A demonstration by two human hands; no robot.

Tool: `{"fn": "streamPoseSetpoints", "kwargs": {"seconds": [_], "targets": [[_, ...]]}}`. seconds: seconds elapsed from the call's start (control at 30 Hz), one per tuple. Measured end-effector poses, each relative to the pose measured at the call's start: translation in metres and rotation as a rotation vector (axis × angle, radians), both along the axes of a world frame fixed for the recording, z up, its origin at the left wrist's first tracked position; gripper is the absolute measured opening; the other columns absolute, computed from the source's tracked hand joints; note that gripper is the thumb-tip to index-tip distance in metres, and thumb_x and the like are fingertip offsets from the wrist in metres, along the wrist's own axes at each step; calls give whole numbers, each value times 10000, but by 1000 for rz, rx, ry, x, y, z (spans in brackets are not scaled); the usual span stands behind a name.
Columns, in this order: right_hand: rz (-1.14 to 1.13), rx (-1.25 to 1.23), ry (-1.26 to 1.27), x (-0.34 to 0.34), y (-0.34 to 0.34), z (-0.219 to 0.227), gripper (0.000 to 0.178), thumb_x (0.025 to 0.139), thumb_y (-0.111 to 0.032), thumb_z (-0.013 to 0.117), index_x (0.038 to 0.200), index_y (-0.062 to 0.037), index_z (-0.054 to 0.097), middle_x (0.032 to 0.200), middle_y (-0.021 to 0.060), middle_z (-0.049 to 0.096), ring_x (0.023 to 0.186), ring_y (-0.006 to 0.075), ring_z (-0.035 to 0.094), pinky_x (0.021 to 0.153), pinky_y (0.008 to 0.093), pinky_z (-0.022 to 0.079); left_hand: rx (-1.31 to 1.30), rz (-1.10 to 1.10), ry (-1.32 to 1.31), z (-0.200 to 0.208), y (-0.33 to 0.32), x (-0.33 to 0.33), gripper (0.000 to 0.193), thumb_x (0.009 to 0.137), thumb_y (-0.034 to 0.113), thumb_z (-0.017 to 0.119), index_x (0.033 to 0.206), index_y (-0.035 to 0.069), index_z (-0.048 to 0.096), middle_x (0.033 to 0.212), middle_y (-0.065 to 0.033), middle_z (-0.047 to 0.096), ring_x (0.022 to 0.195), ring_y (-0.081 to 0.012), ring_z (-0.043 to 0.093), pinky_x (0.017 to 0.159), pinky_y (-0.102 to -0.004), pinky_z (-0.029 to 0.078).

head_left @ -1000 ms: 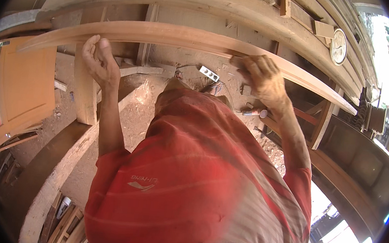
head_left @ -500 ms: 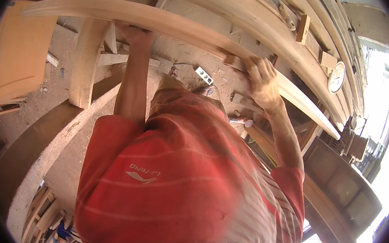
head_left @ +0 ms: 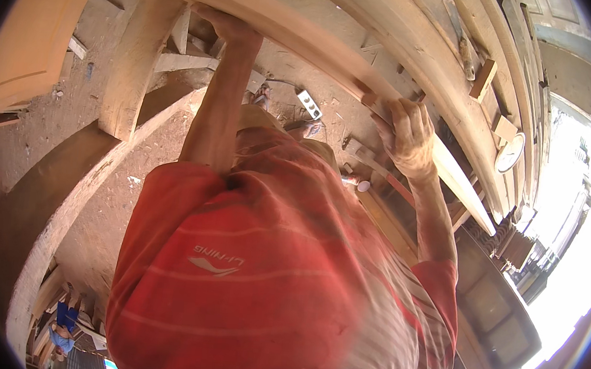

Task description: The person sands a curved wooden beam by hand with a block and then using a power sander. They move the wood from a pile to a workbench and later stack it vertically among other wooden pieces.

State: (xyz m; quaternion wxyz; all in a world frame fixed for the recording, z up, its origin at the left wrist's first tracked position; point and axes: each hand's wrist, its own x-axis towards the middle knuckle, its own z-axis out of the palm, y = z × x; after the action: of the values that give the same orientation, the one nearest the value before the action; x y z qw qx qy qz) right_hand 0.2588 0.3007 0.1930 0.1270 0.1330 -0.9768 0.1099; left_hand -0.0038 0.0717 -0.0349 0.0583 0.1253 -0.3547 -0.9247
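A long, smooth wooden plank (head_left: 288,26) runs from the upper left down to the right, in front of me. My left hand (head_left: 230,28) is closed at its near edge, the fingertips partly hidden under the wood. Farther right, my right hand (head_left: 411,135) curls over a small wooden block (head_left: 374,107) pressed against the plank's surface. The plank's narrow right end extends past that hand.
Thick beams (head_left: 418,72) lie beyond the plank, carrying small wood blocks (head_left: 484,80), a chisel-like tool (head_left: 465,55) and a round pale disc (head_left: 510,153). A white power strip (head_left: 309,105) lies on the dusty floor. At left stand a wooden post (head_left: 127,64) and curved timber (head_left: 60,227). A person (head_left: 64,326) is far behind.
The view has tilted, so the plank's left part sits higher in the picture. My right hand and the block have shifted slightly toward the plank's right end. My left hand stays at its edge.
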Motion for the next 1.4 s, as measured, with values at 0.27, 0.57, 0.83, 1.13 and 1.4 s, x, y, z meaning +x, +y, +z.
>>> {"fn": "streamPoseSetpoints", "kwargs": {"seconds": [0.27,0.57,0.83,1.13,1.4], "targets": [[33,-5,-21,-10,-3,-4,431,839,-155,837,1180,0,624,1023,141,642,862,320,643,714,411,539,79,14,-162,47,2,19,674,1059,677,285,1474,155,376,1405,-35,485,1271,-208,498,1092,-376,430],[125,-174,106,-199,-154,-13,284,921,-239,737,1112,-58,631,967,125,614,901,323,647,766,445,558,217,9,-225,44,11,16,864,1042,746,225,1563,76,387,1505,-90,506,1358,-214,496,1144,-363,400],[96,-196,144,-250,-205,-4,242,941,-265,717,1070,-78,632,953,138,609,913,335,650,778,434,567,96,-98,-162,52,11,15,860,1041,747,228,1505,56,442,1419,-80,568,1291,-208,548,1093,-357,446],[203,-142,151,-296,-258,-12,218,938,-205,701,1058,-49,607,978,150,622,932,346,665,780,439,571,511,-77,114,-10,25,24,518,1091,463,479,1437,82,425,1250,-93,615,1105,-200,618,920,-366,520],[100,-138,207,-473,-356,-28,292,1006,-297,627,1112,-25,635,1125,176,656,1092,347,670,878,483,587,-390,-157,-294,106,1,19,698,1054,416,584,1533,52,230,1040,-138,727,920,-248,730,752,-391,598]]}}
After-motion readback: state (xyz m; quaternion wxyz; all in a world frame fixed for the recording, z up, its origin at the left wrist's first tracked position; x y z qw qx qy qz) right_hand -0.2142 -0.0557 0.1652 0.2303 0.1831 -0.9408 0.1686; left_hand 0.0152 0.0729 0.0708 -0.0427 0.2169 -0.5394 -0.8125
